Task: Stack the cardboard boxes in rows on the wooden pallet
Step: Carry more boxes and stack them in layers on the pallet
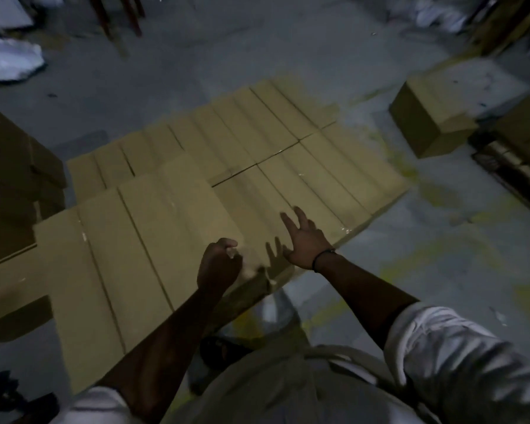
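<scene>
— Cardboard boxes (288, 142)?
— Long and narrow, laid flat side by side in two rows across the middle of the view, ends butted along a dark seam. Nearer and to the left, a higher layer (129, 255) of the same boxes resting on top, also side by side, forming a step down to the right.

— Left grip (219, 264)?
— Curled into a tight fist at the near right corner of the higher layer, right over the end of its last box. Blurred there, with nothing plainly seen inside the fist.

— Right grip (303, 240)?
— Apart, fingers spread wide, palm down over the lower boxes just beside the step. Casting a shadow on the cardboard close to its left. Touching or just above: cannot tell. Black band (323, 258) round the wrist.

— Around the stack?
— Grey floor (288, 56), smeared with yellow to the right. One loose box (429, 117) well apart at the right, lying at an angle to the rows. More cartons (13, 166) piled at the left edge, close to the higher layer. White sacks (10, 56) at the far upper left, blurred. White sleeves (456, 362) pushed up both arms, low in the view.
</scene>
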